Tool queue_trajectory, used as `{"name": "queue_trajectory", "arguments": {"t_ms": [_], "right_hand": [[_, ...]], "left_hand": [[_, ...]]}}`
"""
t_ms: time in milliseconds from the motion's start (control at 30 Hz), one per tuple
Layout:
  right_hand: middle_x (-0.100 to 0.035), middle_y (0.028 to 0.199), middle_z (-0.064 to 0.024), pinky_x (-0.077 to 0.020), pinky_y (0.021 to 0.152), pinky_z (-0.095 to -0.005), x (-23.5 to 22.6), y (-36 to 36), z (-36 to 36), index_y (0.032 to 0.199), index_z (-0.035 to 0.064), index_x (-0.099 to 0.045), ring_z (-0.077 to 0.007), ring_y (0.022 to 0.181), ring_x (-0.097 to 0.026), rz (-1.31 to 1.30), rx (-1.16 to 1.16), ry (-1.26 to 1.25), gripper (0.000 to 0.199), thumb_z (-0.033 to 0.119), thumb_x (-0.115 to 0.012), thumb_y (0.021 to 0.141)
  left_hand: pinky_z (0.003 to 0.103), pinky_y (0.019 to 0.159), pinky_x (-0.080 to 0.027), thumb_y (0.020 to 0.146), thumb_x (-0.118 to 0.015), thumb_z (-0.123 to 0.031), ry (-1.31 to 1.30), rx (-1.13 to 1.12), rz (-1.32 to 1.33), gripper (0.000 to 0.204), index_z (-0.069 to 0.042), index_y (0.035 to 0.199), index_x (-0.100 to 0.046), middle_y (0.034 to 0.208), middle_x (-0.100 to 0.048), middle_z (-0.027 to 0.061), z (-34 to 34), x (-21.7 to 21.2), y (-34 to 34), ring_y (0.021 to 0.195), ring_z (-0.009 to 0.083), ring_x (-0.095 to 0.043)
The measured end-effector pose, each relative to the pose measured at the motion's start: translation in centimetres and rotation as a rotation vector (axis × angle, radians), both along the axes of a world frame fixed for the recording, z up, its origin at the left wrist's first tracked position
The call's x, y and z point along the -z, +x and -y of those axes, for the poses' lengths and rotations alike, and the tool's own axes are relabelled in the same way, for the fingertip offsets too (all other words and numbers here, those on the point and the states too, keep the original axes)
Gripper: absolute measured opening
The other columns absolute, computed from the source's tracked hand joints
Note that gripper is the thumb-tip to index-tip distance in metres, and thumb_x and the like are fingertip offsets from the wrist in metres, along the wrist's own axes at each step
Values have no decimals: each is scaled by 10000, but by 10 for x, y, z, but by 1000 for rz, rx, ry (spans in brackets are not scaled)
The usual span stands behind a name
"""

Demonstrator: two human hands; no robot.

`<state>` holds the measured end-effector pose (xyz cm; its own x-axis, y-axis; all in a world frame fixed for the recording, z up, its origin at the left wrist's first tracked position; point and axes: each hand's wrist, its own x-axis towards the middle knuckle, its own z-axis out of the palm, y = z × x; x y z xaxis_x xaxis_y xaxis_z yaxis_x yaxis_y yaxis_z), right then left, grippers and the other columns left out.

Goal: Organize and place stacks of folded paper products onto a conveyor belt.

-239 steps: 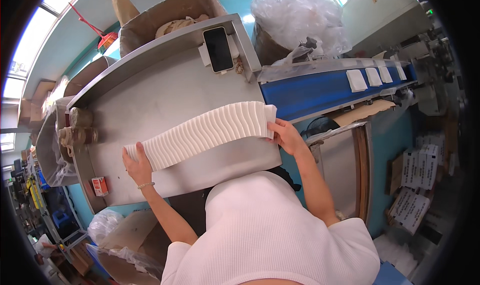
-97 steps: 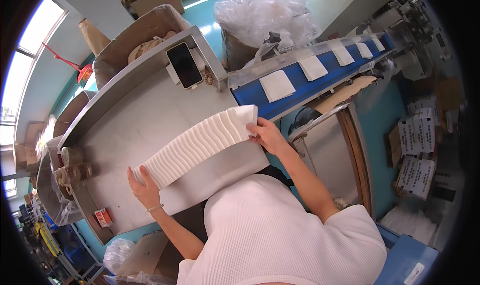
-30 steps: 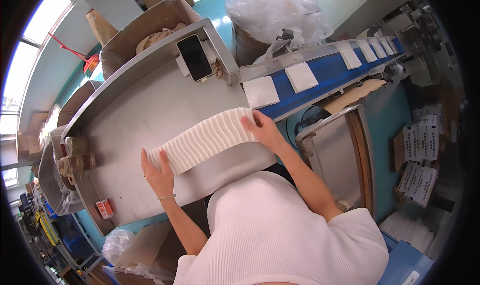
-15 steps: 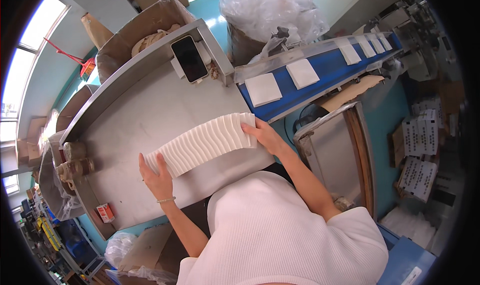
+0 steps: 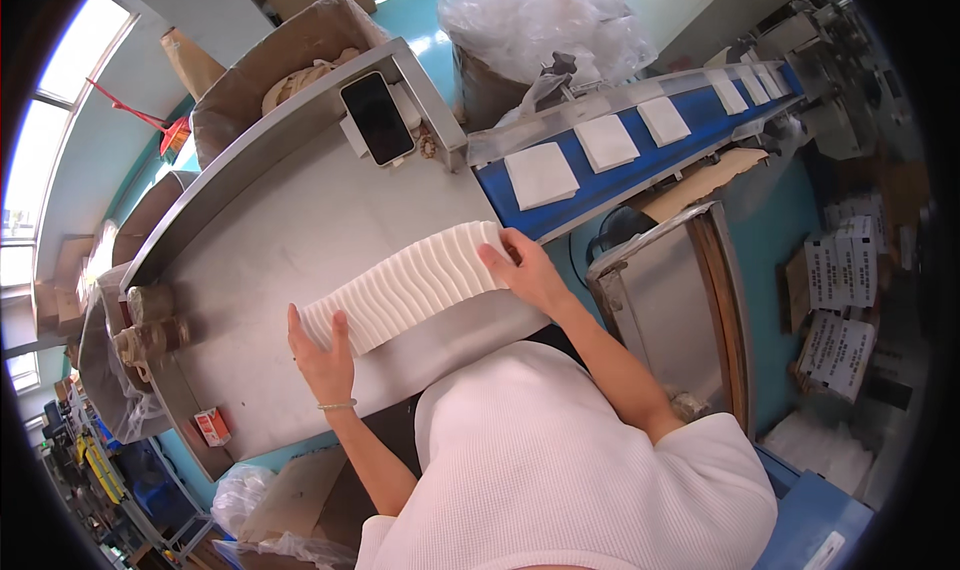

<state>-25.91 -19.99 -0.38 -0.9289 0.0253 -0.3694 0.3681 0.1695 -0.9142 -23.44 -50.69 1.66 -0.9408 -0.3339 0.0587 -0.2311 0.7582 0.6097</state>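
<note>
A long row of folded white napkins (image 5: 408, 288), standing on edge and packed side by side, lies across the metal table (image 5: 260, 235). My left hand (image 5: 322, 355) is closed round the left end of the row, thumb on the near side and fingers on the far side. At the other end, my right hand (image 5: 528, 270) grips the row with its thumb across the end napkins and its fingers behind. Just beyond the right hand, a single folded napkin (image 5: 541, 176) lies flat at the near end of the blue conveyor belt (image 5: 590, 183).
Several more flat napkins lie spaced along the belt. A black phone (image 5: 377, 119) rests near the table's raised far edge (image 5: 415, 80). A small red-and-white box (image 5: 212, 427) sits at the left corner. Beyond stand a lined carton (image 5: 235, 110) and bagged clear plastic (image 5: 545, 15).
The napkins on the belt have moved nearer to the table. My left hand has shifted slightly right, my right hand has turned a little at its end, and the row looks slightly shorter.
</note>
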Motion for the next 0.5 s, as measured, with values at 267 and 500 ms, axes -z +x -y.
{"name": "queue_trajectory", "arguments": {"t_ms": [267, 500], "right_hand": [[-633, 1064, -45, -525, 784, -310, 25, 2, -22, 1210, 14, -569, -128, 962, -594, 340, 73, -443, 357, 261, -586, 952], [-643, 1023, -56, -486, 759, -251, 12, -8, -8, 1156, 7, -594, -106, 860, -593, -2, -13, 11, 452, 408, -601, 947]], "left_hand": [[449, 1082, -330, 872, -688, -428, 36, -90, -18, 794, 67, 1403, -364, 1389, -440, 268, -4, 5, 1, 1293, 398, -426], [450, 1062, -348, 868, -693, -426, 75, -8, 16, 792, 50, 1408, -363, 1371, -452, 263, -11, -2, 1, 1281, 396, -432]]}}
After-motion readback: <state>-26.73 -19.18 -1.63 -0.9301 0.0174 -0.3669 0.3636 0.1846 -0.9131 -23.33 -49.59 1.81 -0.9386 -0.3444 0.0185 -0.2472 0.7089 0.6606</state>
